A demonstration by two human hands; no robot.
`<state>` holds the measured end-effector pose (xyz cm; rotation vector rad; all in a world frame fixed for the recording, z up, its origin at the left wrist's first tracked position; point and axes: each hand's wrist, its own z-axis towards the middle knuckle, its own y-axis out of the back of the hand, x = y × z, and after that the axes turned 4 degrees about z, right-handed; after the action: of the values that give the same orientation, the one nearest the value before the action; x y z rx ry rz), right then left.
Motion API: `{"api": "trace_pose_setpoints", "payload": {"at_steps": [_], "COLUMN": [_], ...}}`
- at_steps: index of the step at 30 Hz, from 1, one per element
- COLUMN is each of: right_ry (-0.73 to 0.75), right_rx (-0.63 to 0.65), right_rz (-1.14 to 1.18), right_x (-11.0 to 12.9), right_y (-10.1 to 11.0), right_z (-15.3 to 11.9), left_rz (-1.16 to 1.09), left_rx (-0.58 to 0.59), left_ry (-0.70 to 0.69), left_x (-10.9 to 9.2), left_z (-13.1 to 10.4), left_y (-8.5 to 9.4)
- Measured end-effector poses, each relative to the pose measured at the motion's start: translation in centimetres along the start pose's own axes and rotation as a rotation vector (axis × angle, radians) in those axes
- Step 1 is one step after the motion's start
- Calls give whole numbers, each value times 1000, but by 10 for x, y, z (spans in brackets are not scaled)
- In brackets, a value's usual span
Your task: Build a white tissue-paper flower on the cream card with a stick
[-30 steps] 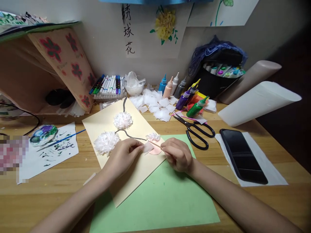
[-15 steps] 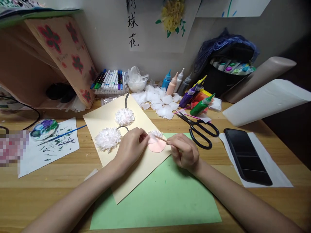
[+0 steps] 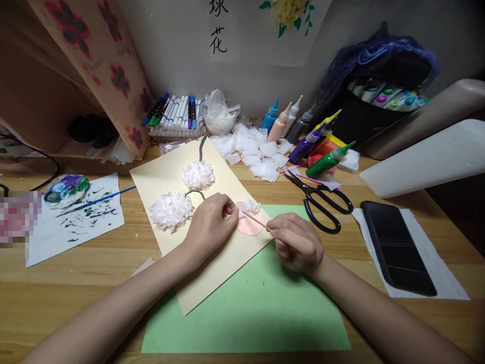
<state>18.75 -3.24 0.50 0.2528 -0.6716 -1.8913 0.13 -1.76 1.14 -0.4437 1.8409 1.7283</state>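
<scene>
My right hand [image 3: 297, 243] grips a thin wooden stick [image 3: 257, 221], which points left across a pink circle [image 3: 250, 227]. Pinched together at the circle's upper left edge are the fingers of my left hand [image 3: 212, 222]; the stick's far end meets them. What they hold is too small to make out. White tissue petals [image 3: 249, 206] stand along the top of the circle. The circle lies on a cream sheet [image 3: 200, 283], set at an angle over a green sheet [image 3: 257, 318]. Two fluffy white tissue flowers [image 3: 171, 210] with dark painted stems sit to the left.
Loose tissue squares [image 3: 250, 146], a tissue-filled bowl [image 3: 220, 119], markers [image 3: 178, 114] and paint bottles [image 3: 329, 161] line the back. Black scissors [image 3: 322, 202] and a phone [image 3: 397, 247] lie right. At left, a blue brush [image 3: 102, 198] rests on paint-stained paper [image 3: 109, 222].
The view has tilted down slightly, shifting things at the back and right. The stick has moved a little relative to the circle, and the tissue on top looks fuller. Both hands keep their grips.
</scene>
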Motion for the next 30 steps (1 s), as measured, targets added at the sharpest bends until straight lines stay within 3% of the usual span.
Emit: {"api": "trace_pose_setpoints", "payload": {"at_steps": [11,20,23,30], "right_ry": [-14,-335,-366,-280], "right_rx": [-11,-174,-226,-93], "right_rz": [-21,84,162,137], "right_x": [-2,-3,-4,-1], "right_y": [-7,-16,-13,-8], "right_z": [-1,-8,-8,-3], "left_rz": [-19,-39,-27,-29], "left_rx": [-21,-39,-46,-44], "left_ry": [-19,-54,-45,-45], "left_x": [0,2,2,2], "left_z": [0,-3,-3,-2], "left_y": [-3,-8,-9,-9]}}
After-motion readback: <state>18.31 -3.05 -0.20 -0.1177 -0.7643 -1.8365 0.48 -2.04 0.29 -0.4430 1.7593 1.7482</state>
